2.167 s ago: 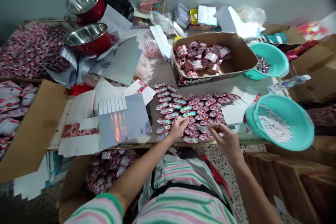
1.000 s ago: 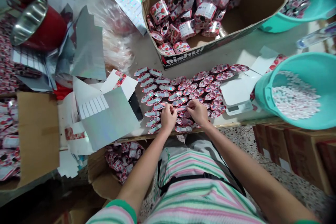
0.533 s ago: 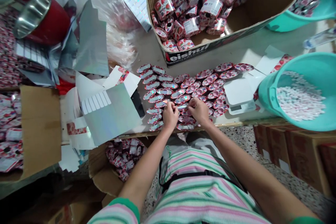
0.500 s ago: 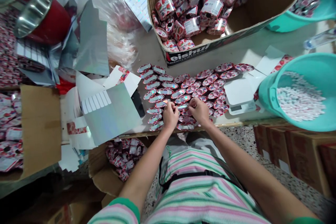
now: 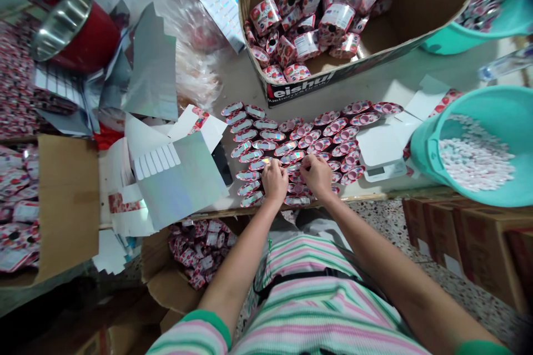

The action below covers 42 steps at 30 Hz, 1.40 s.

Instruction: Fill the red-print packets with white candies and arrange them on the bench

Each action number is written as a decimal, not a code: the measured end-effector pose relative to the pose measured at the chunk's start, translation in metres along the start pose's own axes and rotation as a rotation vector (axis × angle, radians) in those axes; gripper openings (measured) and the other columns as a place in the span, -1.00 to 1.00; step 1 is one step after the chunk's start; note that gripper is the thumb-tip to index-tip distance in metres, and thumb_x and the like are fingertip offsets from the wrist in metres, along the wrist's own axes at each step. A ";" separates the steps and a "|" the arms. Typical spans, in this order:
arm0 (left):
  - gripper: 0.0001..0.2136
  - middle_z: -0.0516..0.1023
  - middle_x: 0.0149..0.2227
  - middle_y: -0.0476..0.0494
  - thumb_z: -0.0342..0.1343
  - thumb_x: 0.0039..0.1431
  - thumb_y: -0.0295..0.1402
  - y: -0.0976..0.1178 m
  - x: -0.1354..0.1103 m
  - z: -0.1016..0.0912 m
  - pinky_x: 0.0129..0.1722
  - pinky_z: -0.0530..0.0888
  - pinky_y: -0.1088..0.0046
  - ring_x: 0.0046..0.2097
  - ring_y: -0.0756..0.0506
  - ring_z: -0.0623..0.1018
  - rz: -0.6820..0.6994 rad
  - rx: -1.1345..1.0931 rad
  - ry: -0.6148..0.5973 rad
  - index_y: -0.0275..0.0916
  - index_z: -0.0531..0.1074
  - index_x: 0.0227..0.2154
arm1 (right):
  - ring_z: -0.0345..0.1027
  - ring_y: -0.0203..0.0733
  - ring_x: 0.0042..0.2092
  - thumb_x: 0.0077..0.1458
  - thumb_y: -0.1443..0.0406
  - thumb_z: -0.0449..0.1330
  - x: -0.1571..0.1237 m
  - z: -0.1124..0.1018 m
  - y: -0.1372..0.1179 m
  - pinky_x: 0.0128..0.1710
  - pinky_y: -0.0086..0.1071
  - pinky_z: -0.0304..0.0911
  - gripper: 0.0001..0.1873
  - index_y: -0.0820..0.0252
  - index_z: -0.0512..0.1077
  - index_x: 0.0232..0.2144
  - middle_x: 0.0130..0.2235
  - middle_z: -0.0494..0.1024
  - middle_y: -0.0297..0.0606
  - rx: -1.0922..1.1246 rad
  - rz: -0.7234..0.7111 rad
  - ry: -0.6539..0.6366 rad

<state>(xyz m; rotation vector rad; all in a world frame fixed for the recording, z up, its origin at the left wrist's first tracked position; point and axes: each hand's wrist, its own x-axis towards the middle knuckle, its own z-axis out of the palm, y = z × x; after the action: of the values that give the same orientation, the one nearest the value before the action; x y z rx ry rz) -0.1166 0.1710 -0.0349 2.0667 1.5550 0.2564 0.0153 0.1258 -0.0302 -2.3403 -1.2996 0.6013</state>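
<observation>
Strawberry-print packets [image 5: 287,147] are packed in rows on the table, seen from above. The left ones have shiny silver stickers [image 5: 264,145] across their tops; the right ones show pink round pieces [image 5: 345,148]. My left hand [image 5: 275,182] is closed, fingertips bent down at the left end of one packet [image 5: 293,168] near the front. At its right end my right hand [image 5: 317,177] pinches with thumb and forefinger. A shiny sticker seems to lie between the fingertips, which partly hide it. Left of the rows lies a silver sheet [image 5: 187,177] with a row of pale strips.
A carton [image 5: 333,75] of strawberry-print rolls stands behind the rows. At right are a white scale [image 5: 383,150] and a turquoise tub [image 5: 425,147] of small white pieces. Red pots [image 5: 95,36], paper scraps and an open carton [image 5: 69,205] crowd the left.
The view has shifted slightly. My left hand has turned, its fingers now gathered over the packet's left end. My right hand stays almost in place, still pinching.
</observation>
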 end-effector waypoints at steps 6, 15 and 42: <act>-0.86 0.45 -0.30 -0.17 0.02 0.10 -0.53 0.007 0.001 -0.003 -0.20 0.28 0.34 -0.15 -0.21 0.39 -0.007 0.064 -0.029 -0.17 0.22 -0.33 | 0.27 -0.08 -0.22 0.02 0.29 0.16 0.007 0.002 0.003 -0.34 -0.33 0.03 -0.92 0.16 0.38 -0.37 -0.29 0.49 -0.15 -0.090 -0.029 0.014; -0.88 0.47 -0.33 -0.10 0.02 0.12 -0.48 0.010 -0.004 -0.006 -0.19 0.27 0.38 -0.16 -0.17 0.41 -0.101 0.092 -0.015 -0.14 0.22 -0.33 | 0.21 -0.26 -0.41 -0.02 0.28 0.17 0.005 0.006 0.003 -0.44 -0.40 -0.07 -0.94 0.14 0.35 -0.45 -0.43 0.44 -0.34 0.006 0.123 -0.036; -0.63 0.54 -0.22 -0.17 0.26 0.00 -0.19 0.002 0.008 -0.025 -0.10 0.28 0.30 -0.06 -0.23 0.46 -0.286 0.206 -0.104 -0.16 0.24 -0.20 | 0.27 -0.26 -0.40 -0.05 0.29 0.19 0.007 0.007 0.010 -0.45 -0.42 -0.05 -0.93 0.13 0.39 -0.53 -0.45 0.49 -0.34 0.000 0.088 -0.076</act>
<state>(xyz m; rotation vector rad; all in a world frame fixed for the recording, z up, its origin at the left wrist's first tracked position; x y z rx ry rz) -0.1238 0.1851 -0.0143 1.9376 1.8486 -0.1192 0.0214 0.1279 -0.0422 -2.4063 -1.2343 0.7234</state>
